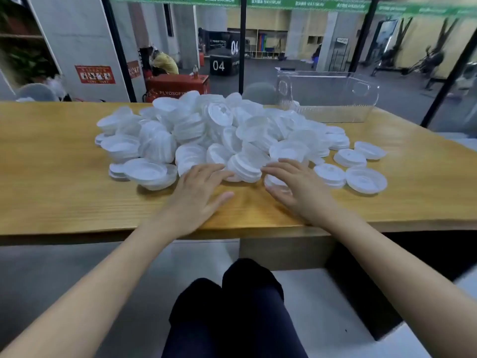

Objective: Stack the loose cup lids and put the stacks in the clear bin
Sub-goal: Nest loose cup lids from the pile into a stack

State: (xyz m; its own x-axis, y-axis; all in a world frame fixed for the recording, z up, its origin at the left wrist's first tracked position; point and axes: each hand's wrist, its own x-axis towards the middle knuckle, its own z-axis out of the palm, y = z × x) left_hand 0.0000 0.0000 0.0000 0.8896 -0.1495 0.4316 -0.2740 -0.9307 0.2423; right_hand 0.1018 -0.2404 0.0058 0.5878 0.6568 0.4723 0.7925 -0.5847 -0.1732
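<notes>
Bin (335, 99) sits behind lid pile (206, 130), L hand (198, 195) + R hand (296, 187) at front.

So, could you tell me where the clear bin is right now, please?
In the head view, the clear bin stands at the far right of the wooden table, just behind the pile of cup lids.

place: gym | evidence: black plyo box (223, 64) marked 04, red plyo box (178, 85), exercise machines (426, 63), cubby shelves (265, 43)

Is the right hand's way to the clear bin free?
Likely yes: the right hand holds nothing, and only low loose lids lie between it and the clear bin, though it is a far stretch.
</notes>
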